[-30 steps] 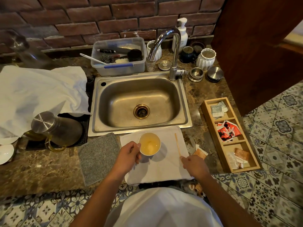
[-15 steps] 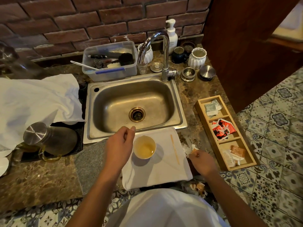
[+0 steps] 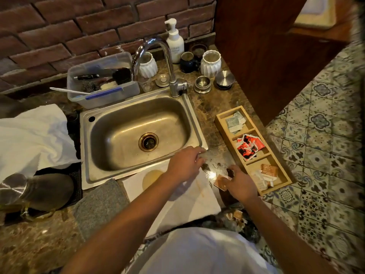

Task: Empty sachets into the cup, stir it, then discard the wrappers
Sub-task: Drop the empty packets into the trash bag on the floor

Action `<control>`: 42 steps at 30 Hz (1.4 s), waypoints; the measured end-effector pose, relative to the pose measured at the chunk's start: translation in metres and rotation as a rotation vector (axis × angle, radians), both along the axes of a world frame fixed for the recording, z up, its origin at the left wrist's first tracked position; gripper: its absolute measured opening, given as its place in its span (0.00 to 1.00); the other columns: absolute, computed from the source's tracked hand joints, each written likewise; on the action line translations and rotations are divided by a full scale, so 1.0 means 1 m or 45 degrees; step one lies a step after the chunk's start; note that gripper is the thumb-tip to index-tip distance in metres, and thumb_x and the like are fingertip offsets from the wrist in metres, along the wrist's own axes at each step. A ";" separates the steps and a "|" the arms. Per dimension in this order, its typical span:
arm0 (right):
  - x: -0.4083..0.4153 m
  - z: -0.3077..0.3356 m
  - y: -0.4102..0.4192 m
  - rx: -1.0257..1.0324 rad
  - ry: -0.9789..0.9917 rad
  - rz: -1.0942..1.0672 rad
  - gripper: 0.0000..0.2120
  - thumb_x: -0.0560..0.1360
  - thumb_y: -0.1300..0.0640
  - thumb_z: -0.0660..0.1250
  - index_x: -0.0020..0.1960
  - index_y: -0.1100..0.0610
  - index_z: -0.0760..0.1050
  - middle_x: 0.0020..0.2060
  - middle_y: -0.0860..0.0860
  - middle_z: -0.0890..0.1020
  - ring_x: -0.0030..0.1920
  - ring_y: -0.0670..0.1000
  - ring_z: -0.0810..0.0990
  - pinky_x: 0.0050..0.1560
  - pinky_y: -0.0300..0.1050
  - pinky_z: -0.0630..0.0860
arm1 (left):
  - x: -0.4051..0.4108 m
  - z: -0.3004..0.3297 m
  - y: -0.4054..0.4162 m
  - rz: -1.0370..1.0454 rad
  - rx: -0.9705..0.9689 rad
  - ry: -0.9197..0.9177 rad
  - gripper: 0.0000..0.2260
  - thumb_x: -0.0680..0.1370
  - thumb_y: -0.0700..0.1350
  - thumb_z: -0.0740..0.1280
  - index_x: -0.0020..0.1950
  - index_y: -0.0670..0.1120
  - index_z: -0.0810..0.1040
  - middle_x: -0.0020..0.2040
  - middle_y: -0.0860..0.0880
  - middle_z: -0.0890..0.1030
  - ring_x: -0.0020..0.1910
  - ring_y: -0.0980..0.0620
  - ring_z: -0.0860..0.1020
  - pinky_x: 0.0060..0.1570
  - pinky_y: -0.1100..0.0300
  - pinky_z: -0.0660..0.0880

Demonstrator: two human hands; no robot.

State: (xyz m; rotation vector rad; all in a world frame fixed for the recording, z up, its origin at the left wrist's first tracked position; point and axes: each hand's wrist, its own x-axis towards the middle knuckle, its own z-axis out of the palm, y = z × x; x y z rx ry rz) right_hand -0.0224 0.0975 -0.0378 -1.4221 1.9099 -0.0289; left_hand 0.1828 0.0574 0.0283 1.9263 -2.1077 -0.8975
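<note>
The cup (image 3: 152,177) of pale yellow liquid stands on a white cloth (image 3: 189,204), partly hidden by my left forearm. A thin wooden stir stick (image 3: 198,186) lies on the cloth to its right. My left hand (image 3: 184,164) reaches over the cloth to the counter by the sink's front right corner, fingers bent down; motion blur hides whether they pinch anything. My right hand (image 3: 240,184) pinches a brown sachet (image 3: 221,181) just off the cloth's right edge, beside the wooden sachet tray (image 3: 221,115).
The steel sink (image 3: 138,131) and tap (image 3: 169,62) lie behind the cloth. A grey mat (image 3: 100,204) and a glass jug (image 3: 33,190) are at the left. Below the counter edge, a dark bag (image 3: 237,218) holds used wrappers. Jars and a soap bottle (image 3: 174,42) stand at the back.
My left hand left the cup and swung right across the cloth to the sink corner. My right hand went right and picked up the brown sachet. The camera view shifted right.
</note>
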 end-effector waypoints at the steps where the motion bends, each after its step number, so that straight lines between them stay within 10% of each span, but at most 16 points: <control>1: 0.000 -0.001 -0.001 -0.008 0.007 0.005 0.27 0.77 0.42 0.68 0.72 0.50 0.67 0.53 0.53 0.86 0.48 0.54 0.84 0.43 0.46 0.77 | -0.006 -0.008 -0.008 -0.040 0.027 -0.018 0.15 0.81 0.53 0.65 0.68 0.57 0.77 0.58 0.51 0.83 0.55 0.49 0.79 0.49 0.55 0.75; 10: -0.012 -0.012 0.004 0.023 0.102 -0.023 0.24 0.75 0.44 0.70 0.67 0.49 0.68 0.50 0.53 0.85 0.50 0.58 0.84 0.44 0.49 0.79 | -0.057 -0.056 -0.035 -0.339 0.158 -0.184 0.15 0.77 0.51 0.71 0.64 0.55 0.78 0.61 0.49 0.82 0.59 0.46 0.80 0.57 0.51 0.78; 42: -0.010 -0.026 0.008 -0.006 0.047 0.026 0.10 0.78 0.48 0.66 0.55 0.52 0.71 0.43 0.51 0.82 0.43 0.55 0.82 0.43 0.52 0.82 | -0.076 -0.083 -0.019 -0.472 0.251 -0.369 0.04 0.78 0.47 0.66 0.47 0.47 0.80 0.47 0.45 0.84 0.46 0.43 0.81 0.38 0.55 0.72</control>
